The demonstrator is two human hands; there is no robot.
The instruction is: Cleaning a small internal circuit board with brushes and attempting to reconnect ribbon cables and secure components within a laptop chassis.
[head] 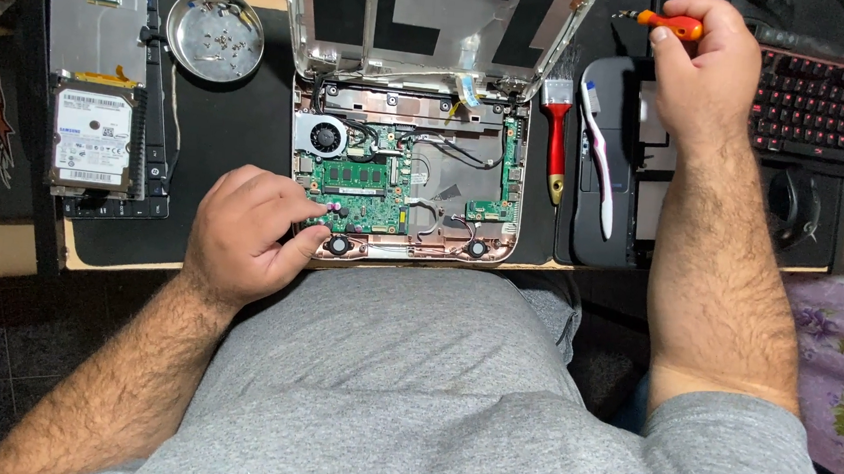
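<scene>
Pinching at the green board [355, 194], the left hand [241, 238] risked bending it; right hand [702, 63] gripped an orange screwdriver [672, 24].

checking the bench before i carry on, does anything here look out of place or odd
One oddity: a white toothbrush lies on the black panel beside a red-handled brush, right of the opened laptop. Loose screws sit contained in the round metal dish; nothing looks spilled.

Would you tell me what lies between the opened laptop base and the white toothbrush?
In the head view, a red-handled paintbrush lies between laptop base and toothbrush.
</scene>
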